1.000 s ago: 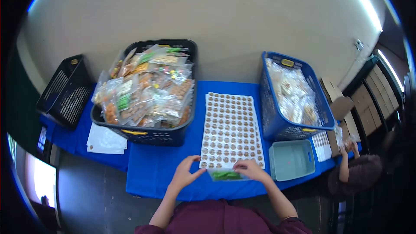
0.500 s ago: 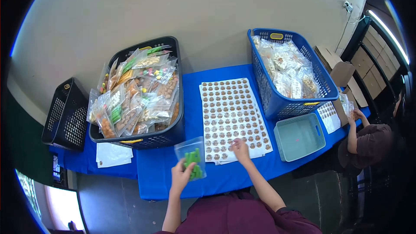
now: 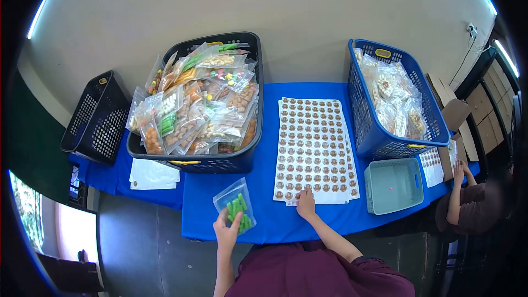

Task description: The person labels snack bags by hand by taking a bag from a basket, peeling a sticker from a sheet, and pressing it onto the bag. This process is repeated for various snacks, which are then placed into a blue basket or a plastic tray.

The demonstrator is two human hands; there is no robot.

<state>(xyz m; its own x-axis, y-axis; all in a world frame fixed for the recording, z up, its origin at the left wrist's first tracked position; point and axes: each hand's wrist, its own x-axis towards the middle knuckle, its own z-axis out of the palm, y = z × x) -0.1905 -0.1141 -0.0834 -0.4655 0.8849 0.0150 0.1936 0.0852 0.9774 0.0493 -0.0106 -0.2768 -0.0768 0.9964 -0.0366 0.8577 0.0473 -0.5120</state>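
In my left hand [image 3: 224,232] is a clear plastic bag [image 3: 242,201] with green stick-shaped snacks inside, pinched at its lower left over the table's front edge. My right hand [image 3: 306,204] rests at the lower edge of a white sheet of round brown stickers [image 3: 313,146]. Its fingertips are drawn together on the bottom row of stickers; whatever is between them is too small to make out. More sheets lie stacked under the top one.
A black basket [image 3: 220,162] heaped with bagged snacks stands left, a blue basket [image 3: 379,146] of bags right. Nearby are a grey-green tray [image 3: 393,206], a tall black basket [image 3: 91,126] and white sheets [image 3: 154,176]. At far right, another person's hands [image 3: 461,170] touch the table.
My right hand has come down onto the sheet's lower edge from just above it. The bag in my left hand has tilted. The whole view has shifted, moving the table rightward.
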